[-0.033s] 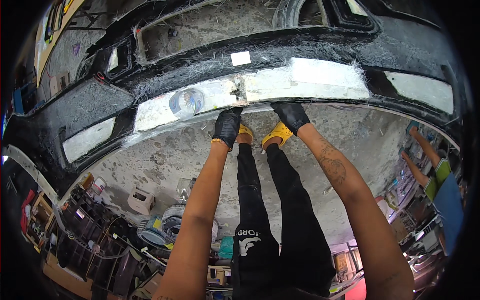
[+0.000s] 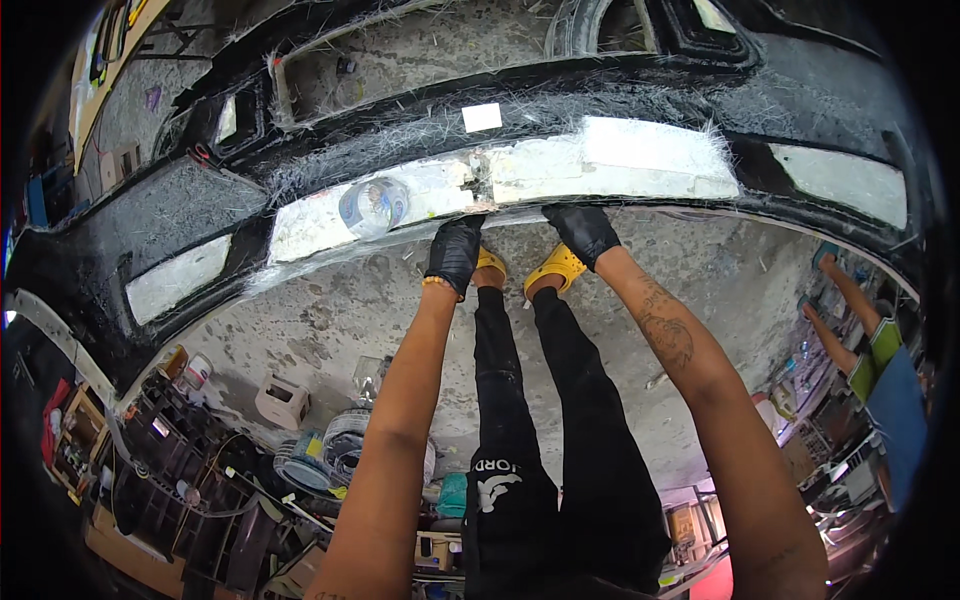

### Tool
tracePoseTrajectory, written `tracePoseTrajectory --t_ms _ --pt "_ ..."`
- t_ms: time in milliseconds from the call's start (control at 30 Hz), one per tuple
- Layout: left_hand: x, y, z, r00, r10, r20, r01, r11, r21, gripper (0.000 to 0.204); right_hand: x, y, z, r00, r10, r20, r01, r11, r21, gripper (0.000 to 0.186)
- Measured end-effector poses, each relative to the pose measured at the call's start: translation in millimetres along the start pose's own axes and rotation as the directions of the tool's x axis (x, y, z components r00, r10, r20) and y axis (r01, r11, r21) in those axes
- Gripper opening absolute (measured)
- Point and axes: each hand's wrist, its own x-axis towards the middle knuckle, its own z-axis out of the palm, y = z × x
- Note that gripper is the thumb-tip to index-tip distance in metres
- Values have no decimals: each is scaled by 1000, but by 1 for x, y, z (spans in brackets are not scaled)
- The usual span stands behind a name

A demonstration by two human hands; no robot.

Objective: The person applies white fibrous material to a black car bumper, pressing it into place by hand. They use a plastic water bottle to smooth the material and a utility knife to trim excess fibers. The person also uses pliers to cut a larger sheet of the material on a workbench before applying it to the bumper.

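A long, curved black moulding like a car bumper [image 2: 390, 135], with loose glass fibres over it, stretches across the far side. Along its near edge runs a white band [image 2: 540, 168]. My left hand [image 2: 456, 250], in a black glove, grips this edge near the middle, its fingertips hidden by the rim. Also gloved in black, my right hand [image 2: 582, 236] is closed on the same edge a little to the right. A clear round container [image 2: 373, 207] stands on the band left of my hands. A sheet of white fibre mat [image 2: 650, 145] lies on the band's right part.
A small white square [image 2: 482, 117] sits on the moulding, and red-handled scissors [image 2: 203, 154] lie at its left. Below are a stool [image 2: 283, 401], coiled hoses [image 2: 345, 445] and cluttered shelving. Another person [image 2: 885, 385] is at the right. My yellow clogs [image 2: 556, 268] stand on the stained concrete floor.
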Motion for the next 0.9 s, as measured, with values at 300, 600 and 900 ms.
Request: tracePoseTrajectory --t_ms 300,600,900 --pt "1 -6 4 999 -25 -33 23 999 -48 37 14 -13 -8 997 -10 81 26 981 -194 14" --pt "0 18 -5 998 44 -42 -46 997 -63 36 13 -14 -10 998 8 60 0 991 -135 14" --pt "6 13 26 986 135 -97 -141 988 -57 35 -1 -48 -32 981 73 182 -38 981 -192 40"
